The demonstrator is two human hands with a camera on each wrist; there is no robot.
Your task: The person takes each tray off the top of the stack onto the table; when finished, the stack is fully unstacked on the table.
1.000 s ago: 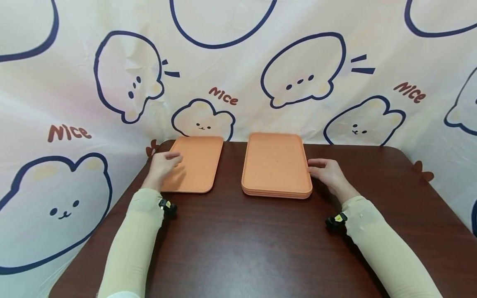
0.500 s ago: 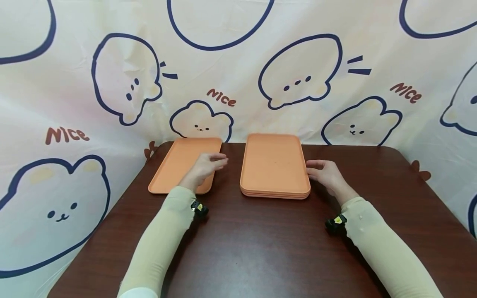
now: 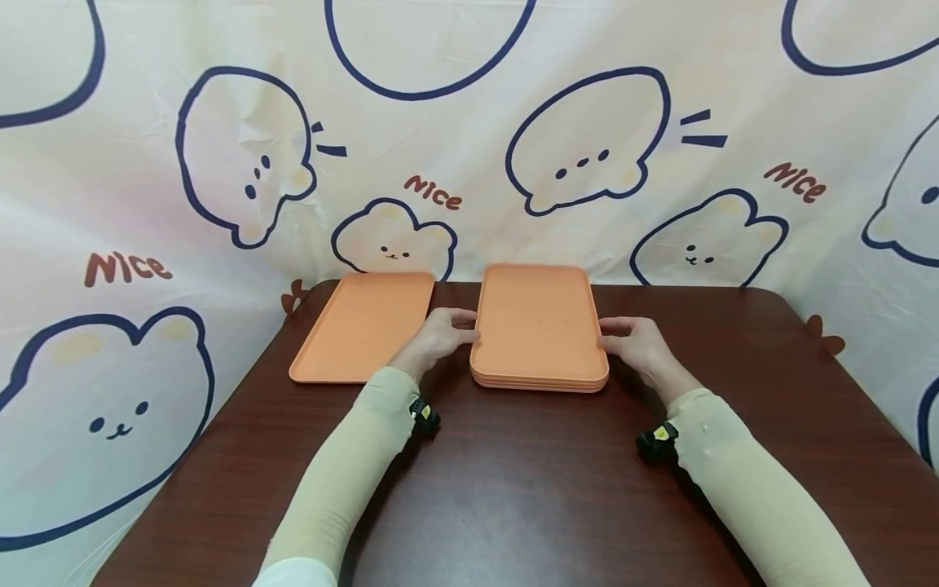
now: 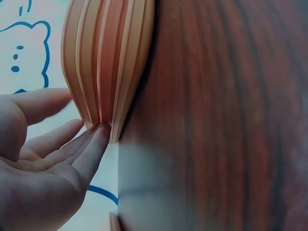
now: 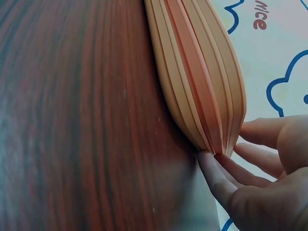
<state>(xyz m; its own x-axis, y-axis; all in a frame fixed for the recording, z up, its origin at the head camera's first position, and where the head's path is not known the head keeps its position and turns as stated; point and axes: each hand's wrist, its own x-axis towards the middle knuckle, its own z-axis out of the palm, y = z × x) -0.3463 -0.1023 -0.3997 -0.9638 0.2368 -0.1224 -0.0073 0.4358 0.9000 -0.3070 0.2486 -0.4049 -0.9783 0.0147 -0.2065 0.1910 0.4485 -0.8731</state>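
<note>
A stack of several orange rectangular trays (image 3: pixel 539 326) lies at the far middle of the table. On its left side, my left hand (image 3: pixel 438 334) touches the edge with its fingertips. My right hand (image 3: pixel 640 346) does likewise at the opposite edge. In the left wrist view, fairly straight fingers (image 4: pixel 91 156) meet the side of the layered tray rims (image 4: pixel 89 62), with the thumb near the top rim. From the right wrist, the fingertips (image 5: pixel 209 166) lie against the rims (image 5: pixel 192 62) too. Another orange tray (image 3: pixel 352 326) lies flat to the left, behind my left hand.
The dark brown wooden table (image 3: pixel 499 481) reaches back to a pale curtain (image 3: pixel 484 147) printed with cartoon bears. A small black camera (image 3: pixel 424 414) is worn on the left wrist and another black camera (image 3: pixel 656 440) on the right.
My left hand has moved right, from over the left tray to the left edge of the stack. The right hand stays at the right edge. The trays have not visibly moved.
</note>
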